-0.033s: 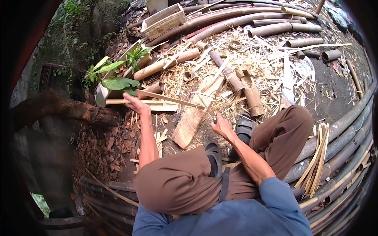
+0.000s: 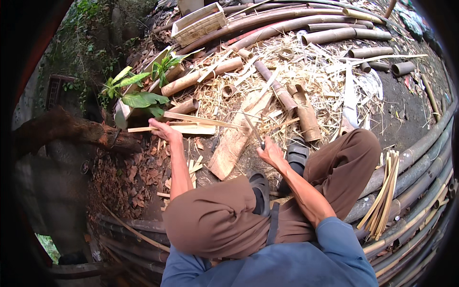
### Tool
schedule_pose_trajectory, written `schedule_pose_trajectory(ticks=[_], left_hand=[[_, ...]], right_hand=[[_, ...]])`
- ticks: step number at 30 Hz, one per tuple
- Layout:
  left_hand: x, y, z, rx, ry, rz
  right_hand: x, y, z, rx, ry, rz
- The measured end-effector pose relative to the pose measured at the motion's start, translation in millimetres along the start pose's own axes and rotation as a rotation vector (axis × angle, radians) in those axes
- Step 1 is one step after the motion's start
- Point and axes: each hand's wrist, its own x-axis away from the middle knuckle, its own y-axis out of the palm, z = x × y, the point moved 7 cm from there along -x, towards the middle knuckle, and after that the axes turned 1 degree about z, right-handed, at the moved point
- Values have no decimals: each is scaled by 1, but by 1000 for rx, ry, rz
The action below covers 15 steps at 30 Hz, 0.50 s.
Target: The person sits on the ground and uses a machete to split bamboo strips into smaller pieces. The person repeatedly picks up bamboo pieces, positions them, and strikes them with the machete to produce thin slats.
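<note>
My left hand [image 2: 166, 132] is closed around a pale bamboo strip [image 2: 138, 129], whose end sticks out to the left past my fingers. Another pale strip [image 2: 196, 119] runs just above it, and both slant right to the knife; whether they join there I cannot tell. In my right hand [image 2: 271, 153], fingers wrapped, is a knife [image 2: 254, 126] with a thin blade pointing up and away and a dark handle end. Under the blade lies a split wooden block [image 2: 232, 150] on the ground. My grip on the left is partly hidden.
Shavings [image 2: 311, 62] cover the ground ahead, with cut bamboo tubes [image 2: 306, 115] among them. A leafy plant [image 2: 143, 99] stands beside my left hand. A bundle of strips [image 2: 385, 196] leans at my right on long bamboo poles [image 2: 416, 179]. A pale crate [image 2: 200, 24] sits at the back.
The knife blade shows more plainly and stands more upright. The upper strip's left end has dropped slightly, and the strip end left of my left hand has tilted lower.
</note>
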Motion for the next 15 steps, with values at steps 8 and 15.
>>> schedule_pose_trajectory(ticks=[8,15], left_hand=[[47,-73,-81,170,-81,-59],[103,-109,-93,-141,-164,-179]], right_hand=[[16,-7,-26,1,-256,42],[50,74,-38,58,-288,-221]])
